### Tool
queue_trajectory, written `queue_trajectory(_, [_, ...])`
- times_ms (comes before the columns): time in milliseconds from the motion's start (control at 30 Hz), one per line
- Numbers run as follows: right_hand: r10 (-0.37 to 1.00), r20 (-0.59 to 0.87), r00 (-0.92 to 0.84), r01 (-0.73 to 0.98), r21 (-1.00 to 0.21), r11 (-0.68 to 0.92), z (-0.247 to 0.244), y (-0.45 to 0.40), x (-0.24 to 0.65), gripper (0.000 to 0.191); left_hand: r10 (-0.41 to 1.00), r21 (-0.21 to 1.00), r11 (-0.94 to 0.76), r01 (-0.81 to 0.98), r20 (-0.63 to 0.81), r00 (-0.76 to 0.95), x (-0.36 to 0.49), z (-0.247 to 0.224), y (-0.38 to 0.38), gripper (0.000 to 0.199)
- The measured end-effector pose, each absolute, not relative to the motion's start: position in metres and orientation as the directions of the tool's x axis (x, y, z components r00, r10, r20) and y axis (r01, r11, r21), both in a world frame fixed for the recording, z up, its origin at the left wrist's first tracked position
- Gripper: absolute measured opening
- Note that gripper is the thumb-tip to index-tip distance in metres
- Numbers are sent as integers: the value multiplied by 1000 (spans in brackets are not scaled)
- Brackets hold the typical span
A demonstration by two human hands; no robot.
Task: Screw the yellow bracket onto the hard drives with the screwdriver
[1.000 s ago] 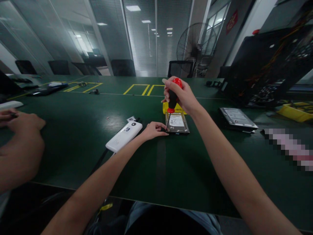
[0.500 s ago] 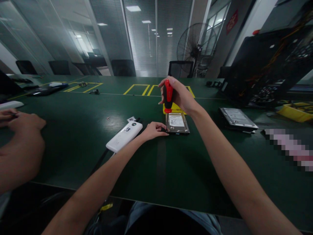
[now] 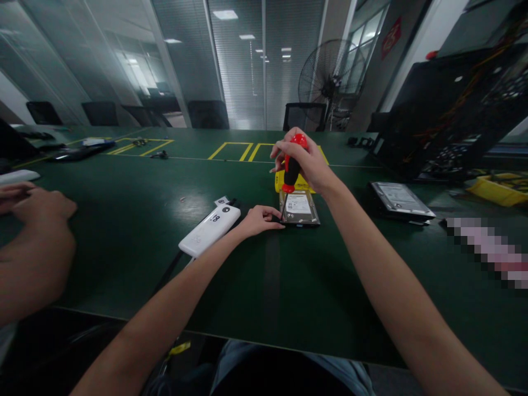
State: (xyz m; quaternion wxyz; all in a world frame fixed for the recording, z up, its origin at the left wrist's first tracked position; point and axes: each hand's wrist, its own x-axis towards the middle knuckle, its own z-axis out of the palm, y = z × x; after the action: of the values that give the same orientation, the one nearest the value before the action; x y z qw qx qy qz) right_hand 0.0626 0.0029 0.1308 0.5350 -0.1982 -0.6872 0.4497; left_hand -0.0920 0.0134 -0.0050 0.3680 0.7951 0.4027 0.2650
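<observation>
A hard drive point(image 3: 300, 203) with a white label lies flat on the green table. At its near left corner, my left hand point(image 3: 260, 220) is closed, thumb and fingertips gripping the edge. My right hand point(image 3: 311, 165) is wrapped round the red and black handle of a screwdriver point(image 3: 292, 170), above the drive. The screwdriver leans, its handle tipped to the right and its thin shaft running down to the drive's near left corner, by my left fingertips. Whether the tip sits in a screw is too small to tell. Behind the drive is a yellow object point(image 3: 281, 180), partly covered by my right hand.
A white power bank point(image 3: 210, 228) with a cable lies beside my left forearm. More hard drives point(image 3: 401, 201) are stacked on the right, before a black computer case point(image 3: 429, 115) and a yellow tray point(image 3: 499, 190). Another person's hands point(image 3: 41, 203) are at the far left.
The screwdriver's handle has tipped from nearly upright to the right, and my right hand has shifted its grip on it. My left hand and the hard drive have stayed in place.
</observation>
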Motion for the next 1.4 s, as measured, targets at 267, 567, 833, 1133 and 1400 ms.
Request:
queue_trajectory(267, [725, 567, -392, -224, -823, 522, 134, 0, 69, 15, 837, 813, -387, 436, 110, 537, -92, -5, 14, 40])
queue_trajectory(567, [722, 539, -434, -183, -838, 515, 140, -7, 78, 14, 836, 804, -392, 447, 109, 538, -90, -4, 13, 39])
queue_trajectory(833, [685, 536, -493, -150, -828, 540, 138, -3, 87, 15, 838, 797, -403, 450, 123, 532, -88, -7, 14, 39])
queue_trajectory(1133, [726, 513, -458, -57, -832, 552, 138, -7, 87, 22, 827, 807, -398, 437, 108, 552, -88, -9, 16, 39])
queue_trajectory(1400, [713, 508, -484, -90, -839, 536, 137, -3, 91, 22, 825, 810, -391, 437, 99, 556, -88, -10, 16, 39])
